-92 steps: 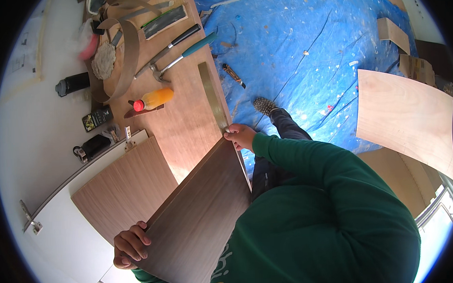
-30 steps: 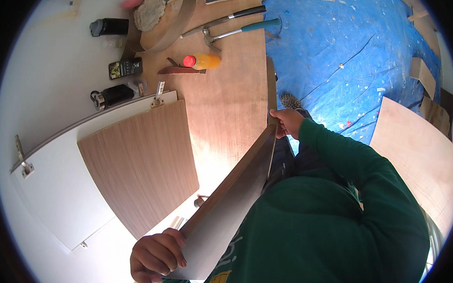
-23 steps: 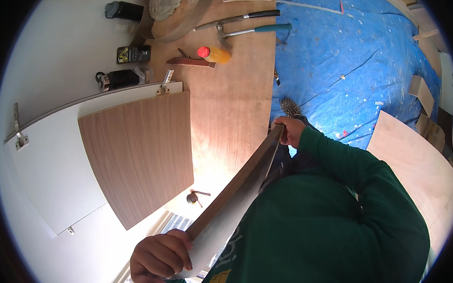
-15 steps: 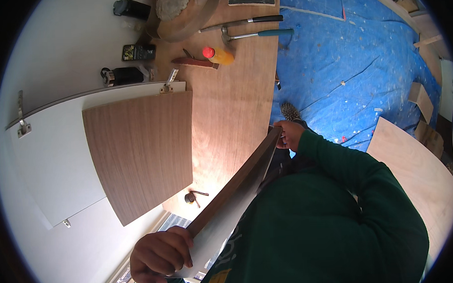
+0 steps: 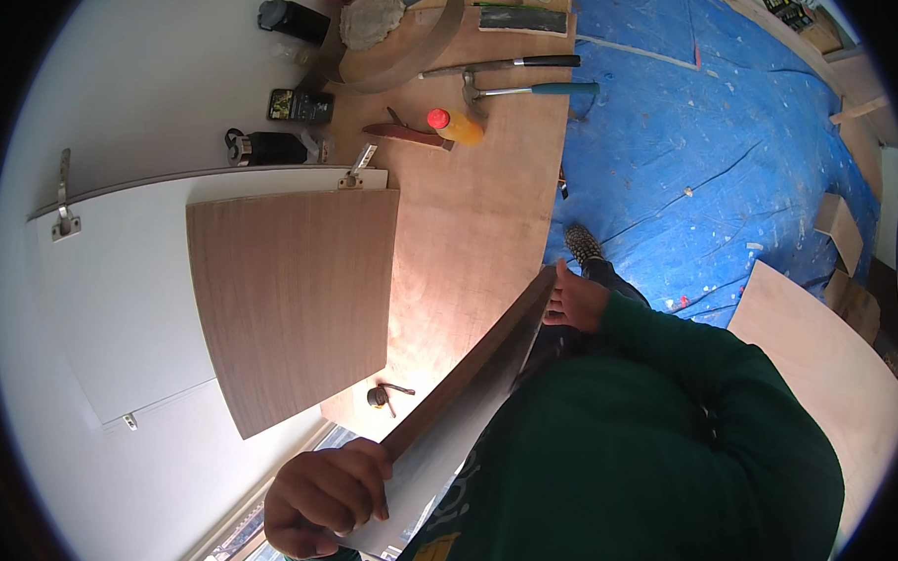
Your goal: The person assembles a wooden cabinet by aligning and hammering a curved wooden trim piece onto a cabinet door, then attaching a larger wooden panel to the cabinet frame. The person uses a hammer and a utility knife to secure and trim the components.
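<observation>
I hold a long flat board (image 5: 464, 377) in front of my body, tilted on edge, with a brown upper edge and a pale grey face. My left hand (image 5: 328, 497) is closed over its near left end, knuckles up. At its far right end is my right hand (image 5: 576, 302), thumb raised beside the corner and fingers against the face side. A wood-grain panel (image 5: 297, 311) leans on white panels (image 5: 94, 323) with metal hinges, left of the board. A small black tape measure (image 5: 377, 396) lies on the workbench (image 5: 486, 210) near the left hand.
Toward the bench's far end lie a claw hammer (image 5: 531, 90), a black-handled tool (image 5: 501, 66), a red-capped orange bottle (image 5: 459, 128) and a curved band (image 5: 402, 76). Dark bottles (image 5: 271, 148) stand by the wall. Blue sheeting (image 5: 682, 154) covers the floor; a plywood sheet (image 5: 817, 337) is at right.
The scene has shifted slightly rightward in view. My right hand's fingers have straightened at the board's end, with the thumb lifted. My left hand keeps its grip.
</observation>
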`<state>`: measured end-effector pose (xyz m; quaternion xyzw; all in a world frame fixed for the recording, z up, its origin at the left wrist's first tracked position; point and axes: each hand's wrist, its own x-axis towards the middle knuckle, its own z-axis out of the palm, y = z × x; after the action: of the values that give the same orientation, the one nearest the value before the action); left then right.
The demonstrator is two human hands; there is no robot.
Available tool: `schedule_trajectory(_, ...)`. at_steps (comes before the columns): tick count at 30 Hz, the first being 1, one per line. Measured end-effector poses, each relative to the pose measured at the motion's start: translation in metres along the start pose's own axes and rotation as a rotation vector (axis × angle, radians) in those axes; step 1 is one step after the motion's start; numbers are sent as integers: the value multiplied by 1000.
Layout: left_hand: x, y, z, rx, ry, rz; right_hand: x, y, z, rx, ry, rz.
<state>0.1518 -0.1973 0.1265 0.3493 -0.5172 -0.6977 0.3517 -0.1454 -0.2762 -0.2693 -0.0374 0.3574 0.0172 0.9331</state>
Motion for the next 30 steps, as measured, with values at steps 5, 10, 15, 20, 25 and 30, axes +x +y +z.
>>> schedule_trajectory(5, -5, 14, 12, 54, 20, -19, -10, -1, 14, -282, 66, -103)
schedule_trajectory(10, -34, 60, 30, 4, 91, 49, -37, -32, 54, -595, -51, -374)
schedule_trajectory(15, -78, 131, 62, 93, 212, 238, -67, -79, 136, -886, -1, -863)
schedule_trajectory(20, -96, 112, 103, 68, 272, 1071, -96, -123, 222, -529, -190, -1005)
schedule_trajectory(25, -116, 87, 107, 143, 275, 1304, -115, -158, 275, -658, -301, -1138)
schedule_trajectory(30, -159, 55, 102, 96, 368, 1110, -112, -164, 300, -718, -361, -1188)
